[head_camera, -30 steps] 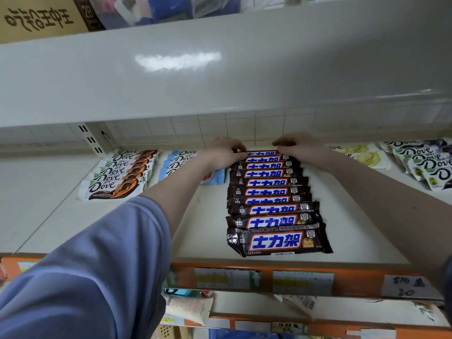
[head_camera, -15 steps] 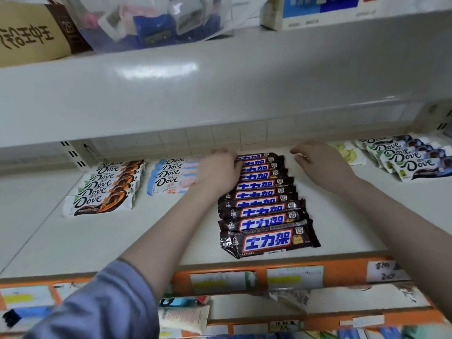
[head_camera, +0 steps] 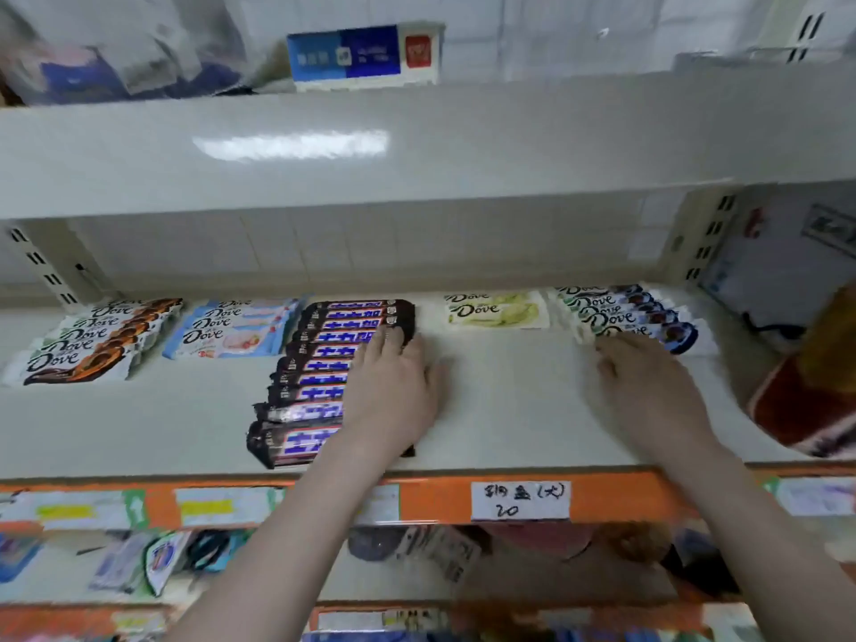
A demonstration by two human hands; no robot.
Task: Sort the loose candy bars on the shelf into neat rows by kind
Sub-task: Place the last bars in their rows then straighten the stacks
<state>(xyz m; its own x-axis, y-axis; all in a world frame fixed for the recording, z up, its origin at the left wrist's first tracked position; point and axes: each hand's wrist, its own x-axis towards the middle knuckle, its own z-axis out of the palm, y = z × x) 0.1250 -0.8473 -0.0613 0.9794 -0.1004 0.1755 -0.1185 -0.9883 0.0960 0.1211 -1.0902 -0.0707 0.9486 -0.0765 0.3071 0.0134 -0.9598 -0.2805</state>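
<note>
1. I see my left hand [head_camera: 393, 391] lying palm down on the right half of the dark-wrapped bars [head_camera: 319, 363], fingers straight and spread, pressing on them and gripping none.
2. My right hand [head_camera: 648, 391] is blurred; its fingers look stretched forward and flat, with the fingertips at the front edge of the blue-and-white Dove bars [head_camera: 634, 317]. I cannot tell whether they touch the wrappers; nothing is held.
3. The dark bars lie in one overlapping row from the shelf [head_camera: 509, 410] front to its back, each with white Chinese characters on a blue band.
4. Just left of that row sits a pale blue stack of Dove bars [head_camera: 231, 329] with pink on the wrapper, and further left a white-and-brown stack of Dove bars [head_camera: 92, 340], both fanned in rows.
5. Between my two hands, at the back, lie pale green Dove bars [head_camera: 495, 310], two as far as I can see.
6. On the orange shelf edge [head_camera: 435, 502] a handwritten tag [head_camera: 521, 500] shows Chinese characters and "20"; the printed price labels [head_camera: 208, 507] to its left are too blurred to read.
7. On the shelf above stands a blue and white box [head_camera: 361, 55] with a red patch, its print unreadable.
</note>
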